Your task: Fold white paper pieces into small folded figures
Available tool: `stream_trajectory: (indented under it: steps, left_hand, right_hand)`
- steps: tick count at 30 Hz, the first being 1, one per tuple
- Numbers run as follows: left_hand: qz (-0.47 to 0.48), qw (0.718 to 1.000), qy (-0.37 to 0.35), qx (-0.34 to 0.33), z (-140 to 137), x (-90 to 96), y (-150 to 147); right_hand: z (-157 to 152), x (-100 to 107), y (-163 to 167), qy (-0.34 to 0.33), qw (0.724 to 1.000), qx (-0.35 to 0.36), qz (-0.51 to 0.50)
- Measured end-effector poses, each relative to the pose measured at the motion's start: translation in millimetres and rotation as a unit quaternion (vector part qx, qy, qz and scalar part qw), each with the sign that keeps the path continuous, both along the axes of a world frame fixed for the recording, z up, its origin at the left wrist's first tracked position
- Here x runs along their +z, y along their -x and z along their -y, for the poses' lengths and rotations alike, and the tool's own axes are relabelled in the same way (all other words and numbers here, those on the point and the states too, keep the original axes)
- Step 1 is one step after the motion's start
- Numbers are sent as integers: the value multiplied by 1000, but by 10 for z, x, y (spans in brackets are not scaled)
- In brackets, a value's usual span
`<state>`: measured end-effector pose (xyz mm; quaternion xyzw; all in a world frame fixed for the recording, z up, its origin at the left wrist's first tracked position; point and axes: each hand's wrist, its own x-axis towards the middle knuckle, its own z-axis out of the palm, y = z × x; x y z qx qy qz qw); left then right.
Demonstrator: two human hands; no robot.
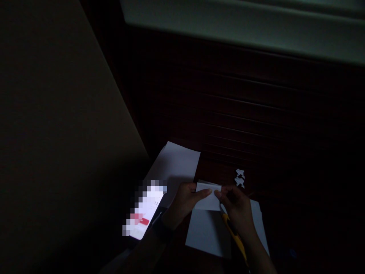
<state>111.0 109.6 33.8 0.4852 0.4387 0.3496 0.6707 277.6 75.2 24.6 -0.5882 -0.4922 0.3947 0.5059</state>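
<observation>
A small folded piece of white paper [207, 201] is pinched between my two hands. My left hand [185, 199], with a dark band at the wrist, grips its left side, thumb flat on top. At the right edge my right hand [236, 203] closes on the same paper, its thumb near the left one. A slim yellow and black tool [235, 238], perhaps a cutter, lies just under the right hand; whether the hand touches it I cannot tell. Beneath are larger white sheets [209, 232], partly hidden by the right arm.
A lit phone [145, 217], its screen partly pixelated, stands out left of my left hand. Behind it lies a stack of white paper [179, 160]. Small cut paper pieces [240, 179] rest on the dark table beyond my right hand. A pale panel [71, 95] rises at left.
</observation>
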Motion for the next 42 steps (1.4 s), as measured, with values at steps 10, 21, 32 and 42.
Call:
stream_trajectory:
  steps: [10,21,32,42]
  left_hand:
    - [10,999,6,-34,-6,46,18]
    - [-7,998,9,-68,-10,31,80]
    - [8,998,9,-58,-8,48,82]
    - [-18,997,-9,-69,-8,-29,65]
  right_hand:
    - [-18,-59,-27,26,997,49,-48]
    - [4,-18,-52,59,990,56,-112]
    - [0,-1,-28,74,981,47,-174]
    - [-6,-41,-57,59,991,67,-98]
